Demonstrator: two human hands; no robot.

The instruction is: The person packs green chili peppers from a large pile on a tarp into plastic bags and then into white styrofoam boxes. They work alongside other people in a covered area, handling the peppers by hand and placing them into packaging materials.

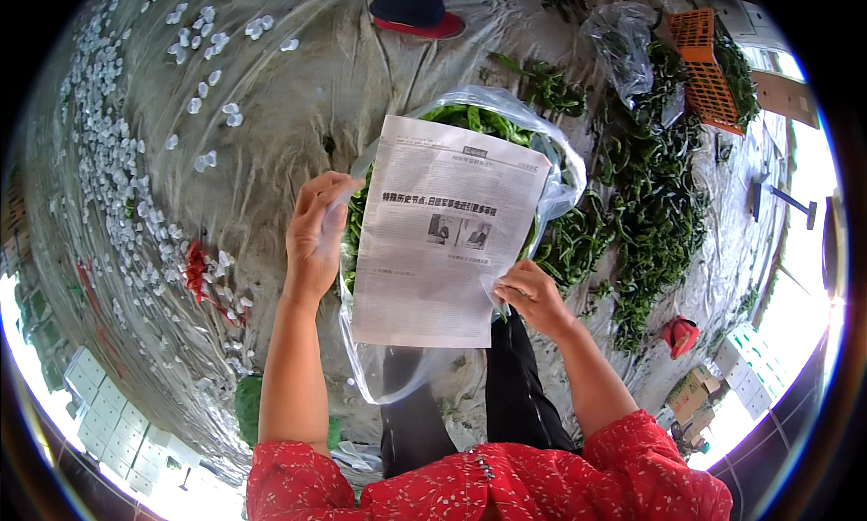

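A see-through plastic bag (571,164) stands before me with its mouth spread wide. Long green peppers (479,117) fill it. Over them lies a sheet of newspaper (424,297), tilted slightly and covering most of the opening. At the paper's left edge, my left hand (314,237) is closed on the bag's rim, with thin film showing over its fingers. My right hand (535,300) pinches a bit of the film by the paper's lower right side; its fingertips are partly hidden. The near rim of the bag hangs down in front of my legs.
Loose green peppers (646,223) lie heaped at the right, with an orange crate (704,69) beyond. White pieces (108,151) are scattered at the left near red strips (195,266). A person's red shoe (423,26) is at the far side. Stacked white boxes (113,417) stand lower left.
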